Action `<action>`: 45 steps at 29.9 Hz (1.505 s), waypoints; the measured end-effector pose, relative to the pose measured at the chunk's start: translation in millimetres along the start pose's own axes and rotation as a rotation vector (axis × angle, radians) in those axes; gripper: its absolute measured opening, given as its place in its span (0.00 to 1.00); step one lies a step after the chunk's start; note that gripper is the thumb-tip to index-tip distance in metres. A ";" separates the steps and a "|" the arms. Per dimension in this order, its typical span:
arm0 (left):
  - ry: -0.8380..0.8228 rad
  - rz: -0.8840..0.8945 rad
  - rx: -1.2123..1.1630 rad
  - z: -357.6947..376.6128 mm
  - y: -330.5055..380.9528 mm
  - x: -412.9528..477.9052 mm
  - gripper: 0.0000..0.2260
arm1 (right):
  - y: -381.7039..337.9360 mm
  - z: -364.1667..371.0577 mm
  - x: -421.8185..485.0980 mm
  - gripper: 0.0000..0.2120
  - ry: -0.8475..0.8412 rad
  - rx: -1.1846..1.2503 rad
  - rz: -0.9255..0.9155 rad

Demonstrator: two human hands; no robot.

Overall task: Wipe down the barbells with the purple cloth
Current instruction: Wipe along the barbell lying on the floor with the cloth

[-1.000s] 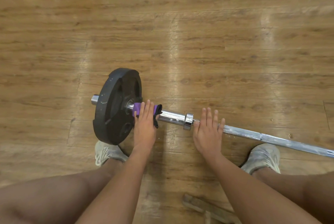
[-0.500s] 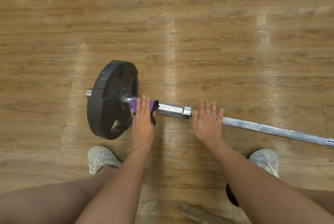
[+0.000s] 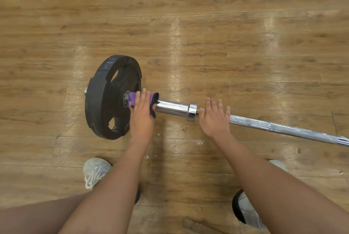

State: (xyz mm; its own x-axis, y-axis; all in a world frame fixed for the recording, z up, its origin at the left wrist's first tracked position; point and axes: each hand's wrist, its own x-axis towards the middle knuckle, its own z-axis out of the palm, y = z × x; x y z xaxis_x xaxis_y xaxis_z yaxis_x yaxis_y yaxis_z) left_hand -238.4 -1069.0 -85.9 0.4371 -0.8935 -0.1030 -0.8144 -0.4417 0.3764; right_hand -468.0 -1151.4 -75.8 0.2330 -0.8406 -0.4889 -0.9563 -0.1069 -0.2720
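Observation:
A steel barbell [image 3: 283,128] lies across the wooden floor, with one black weight plate [image 3: 105,101] standing on its chrome sleeve [image 3: 172,108] at the left end. The purple cloth [image 3: 132,97], black at its edge, is wrapped over the sleeve right beside the plate. My left hand [image 3: 141,114] lies flat on the cloth with straight fingers, pressing it onto the sleeve. My right hand [image 3: 214,118] rests flat on the bar shaft just right of the sleeve collar [image 3: 192,111], fingers straight.
My two shoes [image 3: 96,171] [image 3: 249,213] stand on the floor close to me, below the bar. Small crumbs of debris [image 3: 182,128] lie on the boards under the sleeve. A worn strip of wood [image 3: 200,227] shows at the bottom edge.
The view has drifted, so the bar and plate sit slightly higher and further left in view. The plate has turned on the sleeve. Both hands stay flat at the same spots on the bar.

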 end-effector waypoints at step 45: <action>-0.028 -0.105 -0.093 -28.1 -16.9 -16.2 0.21 | 0.5 33.1 -60.5 0.28 0.018 0.038 -0.004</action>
State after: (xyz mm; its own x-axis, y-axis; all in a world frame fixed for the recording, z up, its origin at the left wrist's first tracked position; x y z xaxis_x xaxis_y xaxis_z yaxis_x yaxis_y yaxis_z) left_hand -221.0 -1044.9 -64.7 0.5061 -0.8452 -0.1719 -0.7250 -0.5249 0.4459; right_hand -476.8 -1083.1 -73.7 0.2330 -0.8497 -0.4729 -0.9481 -0.0903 -0.3049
